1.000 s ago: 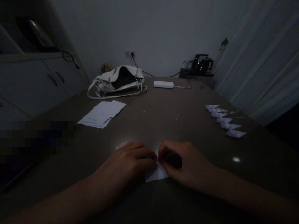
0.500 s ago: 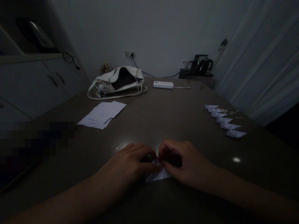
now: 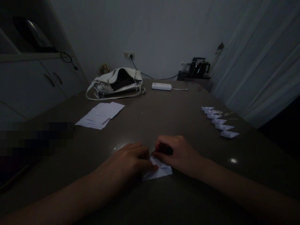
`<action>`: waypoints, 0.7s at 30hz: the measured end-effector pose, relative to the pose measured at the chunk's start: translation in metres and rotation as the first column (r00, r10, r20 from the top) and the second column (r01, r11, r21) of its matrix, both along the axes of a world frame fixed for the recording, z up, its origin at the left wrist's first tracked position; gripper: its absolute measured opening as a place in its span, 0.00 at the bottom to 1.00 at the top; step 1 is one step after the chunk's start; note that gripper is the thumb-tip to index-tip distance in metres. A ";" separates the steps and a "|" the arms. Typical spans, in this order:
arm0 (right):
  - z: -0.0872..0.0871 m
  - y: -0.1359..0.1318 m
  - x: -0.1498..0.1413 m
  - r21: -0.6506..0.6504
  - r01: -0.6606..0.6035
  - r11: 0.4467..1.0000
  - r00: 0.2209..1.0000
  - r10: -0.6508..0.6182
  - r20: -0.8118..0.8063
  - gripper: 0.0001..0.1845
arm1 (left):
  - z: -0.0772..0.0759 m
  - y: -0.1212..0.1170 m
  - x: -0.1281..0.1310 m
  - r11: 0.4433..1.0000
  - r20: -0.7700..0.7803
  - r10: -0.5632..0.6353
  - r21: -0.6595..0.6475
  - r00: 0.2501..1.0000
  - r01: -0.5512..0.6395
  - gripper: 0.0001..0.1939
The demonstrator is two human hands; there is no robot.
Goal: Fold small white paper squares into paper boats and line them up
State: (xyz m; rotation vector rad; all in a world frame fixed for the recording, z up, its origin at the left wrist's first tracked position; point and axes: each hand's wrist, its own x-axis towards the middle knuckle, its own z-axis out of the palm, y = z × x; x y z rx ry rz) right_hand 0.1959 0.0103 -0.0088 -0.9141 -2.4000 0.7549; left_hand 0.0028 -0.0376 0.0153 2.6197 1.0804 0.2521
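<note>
A small folded piece of white paper (image 3: 161, 172) lies on the dark table in front of me. My left hand (image 3: 133, 161) holds its left side down, the thumb lying on top and the other fingers curled behind. At the paper's upper tip, my right hand (image 3: 174, 151) pinches with thumb and forefinger. Part of the sheet is covered by my left fingers. Over on the right stands a slanting row of several folded paper boats (image 3: 224, 127). Loose white sheets (image 3: 100, 115) are piled to the left, beyond my left hand.
An open white handbag (image 3: 122, 82) lies at the back left. Behind the middle is a white power bank (image 3: 161, 86) with a short cable. Small scraps (image 3: 223, 113) lie beside the boats. A dark kettle (image 3: 202, 67) stands on a far stand near the curtain.
My right hand has moved from the paper's middle up to its tip, uncovering more of the folded front. My left thumb still presses the paper. The whole view has shifted slightly.
</note>
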 end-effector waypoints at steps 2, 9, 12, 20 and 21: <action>0.002 0.000 -0.001 0.020 -0.014 1.000 1.000 0.014 0.015 0.04 | -0.001 0.001 0.000 1.000 -0.004 -0.006 0.001 1.000 0.006 0.13; 0.000 0.002 -0.004 0.094 -0.036 0.995 0.998 0.030 0.061 0.02 | -0.009 0.003 -0.002 0.999 0.038 -0.032 0.030 0.999 0.031 0.13; -0.003 0.003 -0.005 0.132 -0.012 0.991 0.998 0.005 0.058 0.02 | -0.008 0.003 -0.002 0.999 0.044 -0.027 0.020 0.999 0.026 0.13; 0.002 0.004 -0.001 0.042 -0.035 0.999 0.998 0.033 0.054 0.03 | -0.010 0.002 -0.002 1.000 0.038 -0.007 0.026 0.999 0.006 0.13; 0.003 0.005 -0.001 0.062 -0.049 0.997 0.996 0.045 0.072 0.03 | -0.011 0.002 -0.002 1.000 0.039 -0.007 0.030 0.999 0.006 0.13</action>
